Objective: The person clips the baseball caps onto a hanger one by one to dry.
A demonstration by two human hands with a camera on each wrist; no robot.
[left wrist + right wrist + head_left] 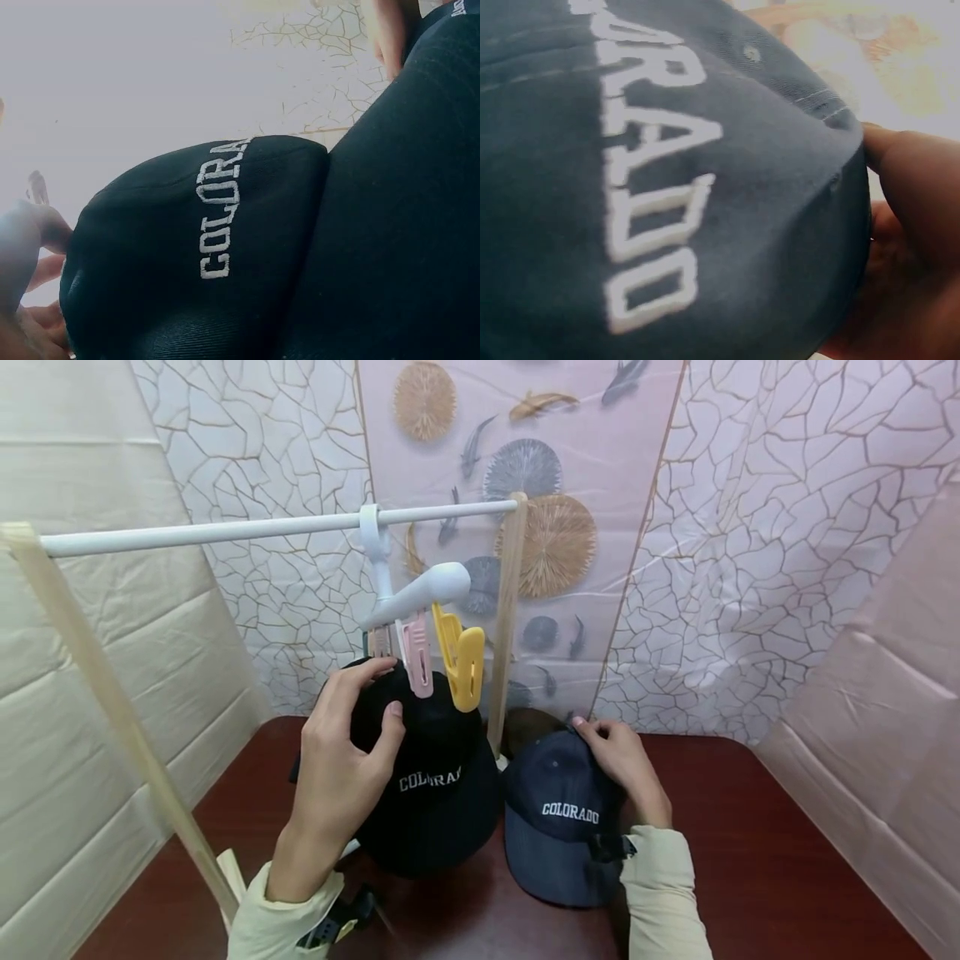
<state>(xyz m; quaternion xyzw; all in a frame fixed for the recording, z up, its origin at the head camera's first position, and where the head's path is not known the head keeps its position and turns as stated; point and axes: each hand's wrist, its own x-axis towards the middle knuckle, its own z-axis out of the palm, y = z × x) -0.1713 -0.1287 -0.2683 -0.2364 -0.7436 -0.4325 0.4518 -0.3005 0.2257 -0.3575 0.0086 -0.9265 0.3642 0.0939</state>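
A black baseball cap (442, 827) with white lettering is below the white hanger (420, 593), its brim down. My left hand (333, 768) holds the crown, with curved fingers at its top and the thumb on the front. In the left wrist view, that thumb (54, 229) meets the edge of the black crown (172, 225). To the right, my right hand (622, 764) pinches the top of a navy baseball cap (558, 777) lettered COLORADO. The right wrist view shows the navy crown (772, 195) bunched at the right thumb (915, 172).
A pink clothespin (417, 656) and a yellow clothespin (461, 660) hang from the hanger. Its hook is over a white rod (225, 532) between wooden posts (510, 610). A brownish round thing (528, 727) lies partly hidden behind the navy cap on the red-brown table (720, 835).
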